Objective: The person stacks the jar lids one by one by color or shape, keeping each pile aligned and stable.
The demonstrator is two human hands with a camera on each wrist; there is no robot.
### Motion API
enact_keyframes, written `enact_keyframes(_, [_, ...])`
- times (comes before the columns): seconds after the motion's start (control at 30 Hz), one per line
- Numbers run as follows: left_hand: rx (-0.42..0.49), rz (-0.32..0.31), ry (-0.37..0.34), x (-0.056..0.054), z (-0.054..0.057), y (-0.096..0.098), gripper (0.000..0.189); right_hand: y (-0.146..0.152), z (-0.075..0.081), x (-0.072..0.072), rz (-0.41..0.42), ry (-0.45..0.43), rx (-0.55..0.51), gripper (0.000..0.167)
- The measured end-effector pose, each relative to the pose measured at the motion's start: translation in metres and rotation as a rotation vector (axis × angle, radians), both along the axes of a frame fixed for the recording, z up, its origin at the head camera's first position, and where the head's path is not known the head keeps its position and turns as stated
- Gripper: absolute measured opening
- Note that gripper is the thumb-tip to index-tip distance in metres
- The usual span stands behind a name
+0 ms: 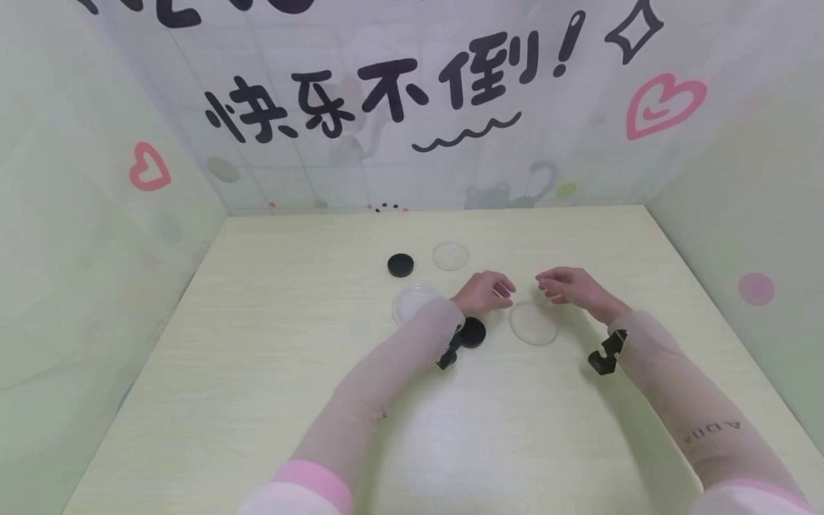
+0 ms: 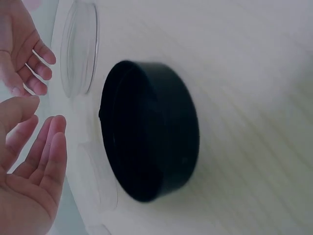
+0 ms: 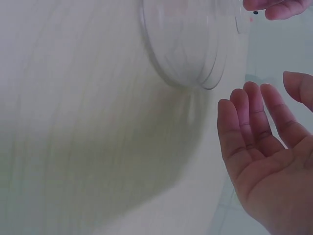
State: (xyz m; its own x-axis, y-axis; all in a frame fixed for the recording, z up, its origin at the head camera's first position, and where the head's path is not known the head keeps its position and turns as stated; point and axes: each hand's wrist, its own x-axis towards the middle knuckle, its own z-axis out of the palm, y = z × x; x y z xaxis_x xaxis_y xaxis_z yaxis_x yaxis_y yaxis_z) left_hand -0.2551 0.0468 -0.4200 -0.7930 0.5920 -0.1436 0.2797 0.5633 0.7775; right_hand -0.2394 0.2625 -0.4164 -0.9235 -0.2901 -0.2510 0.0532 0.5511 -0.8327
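Near the clear dish (image 1: 533, 325), left hand (image 1: 484, 292) and right hand (image 1: 575, 287) hover (fingers (image 3: 230, 129) relaxed, thumbs (image 3: 299, 89) apart).

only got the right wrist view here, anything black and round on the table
Observer: Yes, two pieces in the head view: a far black disc and a nearer black cap.
operator: my view cuts off most of the left hand, is it holding anything
Observer: No, the left wrist view shows nothing in its palm or between its fingers.
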Motion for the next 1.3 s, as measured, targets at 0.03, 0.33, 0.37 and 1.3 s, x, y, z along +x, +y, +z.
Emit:
enact_keyframes(0.03, [-0.002, -0.005, -0.004, 0.001, -0.001, 0.002, 0.027, 0.002, -0.002, 0.001, 0.001, -0.005, 0.004, 0.047])
enact_keyframes(0.33, [-0.089, 0.011, 0.001, 0.005, -0.009, 0.015, 0.029, 0.012, -0.014, 0.010, 0.041, -0.038, -0.008, 0.041])
enact_keyframes(0.37, [-0.098, 0.020, -0.002, 0.006, -0.009, 0.015, 0.029, 0.012, -0.015, 0.010, 0.044, -0.040, -0.006, 0.040])
enact_keyframes(1.3, [-0.072, 0.136, -0.135, 0.016, -0.016, 0.021, 0.029, 0.019, -0.026, 0.013, 0.001, -0.050, 0.018, 0.034])
